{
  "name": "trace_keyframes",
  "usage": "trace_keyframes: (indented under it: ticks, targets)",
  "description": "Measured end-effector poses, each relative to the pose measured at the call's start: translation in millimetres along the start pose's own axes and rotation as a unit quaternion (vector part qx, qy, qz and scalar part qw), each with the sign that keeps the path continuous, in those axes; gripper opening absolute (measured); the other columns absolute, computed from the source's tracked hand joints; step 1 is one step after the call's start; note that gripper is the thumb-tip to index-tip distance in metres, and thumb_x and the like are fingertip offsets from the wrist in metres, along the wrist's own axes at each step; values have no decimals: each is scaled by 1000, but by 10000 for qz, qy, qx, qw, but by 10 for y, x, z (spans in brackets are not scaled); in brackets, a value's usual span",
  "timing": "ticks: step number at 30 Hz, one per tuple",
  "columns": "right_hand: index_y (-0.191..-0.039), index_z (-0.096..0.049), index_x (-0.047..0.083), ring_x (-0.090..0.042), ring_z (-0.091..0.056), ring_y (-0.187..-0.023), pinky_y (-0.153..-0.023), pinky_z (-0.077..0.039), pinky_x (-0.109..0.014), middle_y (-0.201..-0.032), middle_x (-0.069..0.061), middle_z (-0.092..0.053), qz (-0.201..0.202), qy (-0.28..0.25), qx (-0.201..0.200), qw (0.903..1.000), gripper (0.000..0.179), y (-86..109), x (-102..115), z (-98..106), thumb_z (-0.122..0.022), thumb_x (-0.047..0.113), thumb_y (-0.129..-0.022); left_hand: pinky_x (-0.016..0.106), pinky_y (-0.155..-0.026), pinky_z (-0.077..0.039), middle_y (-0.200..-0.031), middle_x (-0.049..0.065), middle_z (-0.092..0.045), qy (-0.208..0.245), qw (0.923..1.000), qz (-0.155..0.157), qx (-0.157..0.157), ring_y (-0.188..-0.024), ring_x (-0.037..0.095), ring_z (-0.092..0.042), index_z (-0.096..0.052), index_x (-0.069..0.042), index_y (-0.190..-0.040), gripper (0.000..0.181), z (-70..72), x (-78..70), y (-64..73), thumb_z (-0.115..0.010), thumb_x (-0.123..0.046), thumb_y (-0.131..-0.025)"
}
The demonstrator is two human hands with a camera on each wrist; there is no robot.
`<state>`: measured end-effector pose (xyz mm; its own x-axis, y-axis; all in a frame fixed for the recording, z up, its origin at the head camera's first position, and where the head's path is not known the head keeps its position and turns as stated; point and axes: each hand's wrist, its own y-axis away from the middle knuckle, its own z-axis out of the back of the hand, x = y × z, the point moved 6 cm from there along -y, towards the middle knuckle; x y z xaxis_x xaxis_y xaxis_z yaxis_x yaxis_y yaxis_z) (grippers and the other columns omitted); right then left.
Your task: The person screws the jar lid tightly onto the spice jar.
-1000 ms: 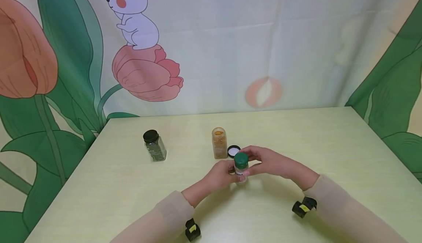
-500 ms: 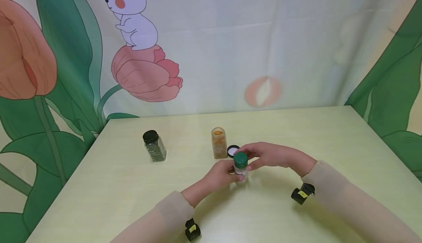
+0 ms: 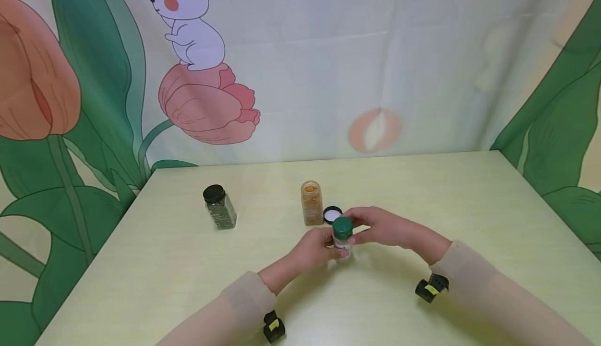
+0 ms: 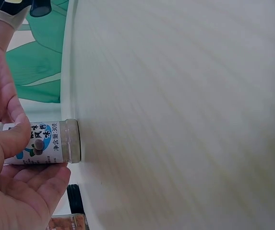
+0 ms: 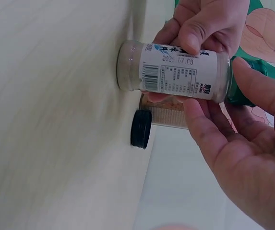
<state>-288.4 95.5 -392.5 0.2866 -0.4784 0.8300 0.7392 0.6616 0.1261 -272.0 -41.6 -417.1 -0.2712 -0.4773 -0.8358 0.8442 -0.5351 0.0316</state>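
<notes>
Worktop (image 3: 267, 200) free between black-capped jar (image 3: 220, 209) and uncapped orange jar (image 3: 312, 205); orange jar and upturned lid (image 3: 333, 214) bar passage just beyond green-capped bottle (image 3: 343, 231).

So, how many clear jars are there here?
3 in view: a black-lidded clear jar with green contents at left; an open clear jar with orange-brown contents near the middle; and a green-capped cylindrical jar with a white label, held in the person's left hand.

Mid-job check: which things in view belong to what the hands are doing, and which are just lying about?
In the job:
green-capped jar, gripped by the left hand
its green cap, right hand at it

Not held, probably just lying about:
black-lidded jar
open jar, orange contents
loose black lid
</notes>
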Motion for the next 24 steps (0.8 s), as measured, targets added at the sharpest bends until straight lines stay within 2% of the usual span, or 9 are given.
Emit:
trace_keyframes:
  ticks: [4, 10, 19, 24]
  targets:
    - [-130, -59, -3, -43, -59, -131, -112, -48, -58, -131, -21, -67, 74, -42, -160, 9998, 37, 2, -2, -20, -69, 10, -98, 49, -109, -53, -118, 20, -74, 114, 9998, 189, -4, -119, 33, -68, -70, 4, -109, 21, -17, 35, -19, -73, -9, -94]
    - [-127, -59, -3, -39, -62, -127, -114, -45, -61, -129, -21, -66, 125, -75, -365, 9992, 35, 4, -14, -31, -70, 10, -97, 49, -109, -53, -119, 20, -74, 148, 9997, 208, -28, -120, 33, -68, -70, 4, -108, 18, -18, 23, -23, -73, -8, -93]
    - [-121, -60, -1, -35, -62, -124, -107, -54, -50, -126, -19, -65, 110, -366, -557, 9977, 30, 36, -4, -54, -71, 12, -96, 48, -107, -54, -118, 21, -74, 168, 9998, 140, -1, -117, 32, -68, -70, 5, -108, 18, -19, 19, -17, -73, -6, -93]
    - [-117, -60, 0, -34, -62, -123, -104, -55, -48, -124, -18, -66, 81, -438, -726, 9964, 28, 41, -4, -65, -73, 12, -95, 48, -108, -53, -118, 20, -74, 187, 9998, 105, 8, -118, 32, -68, -71, 4, -110, 19, -25, 31, -27, -72, -6, -94]
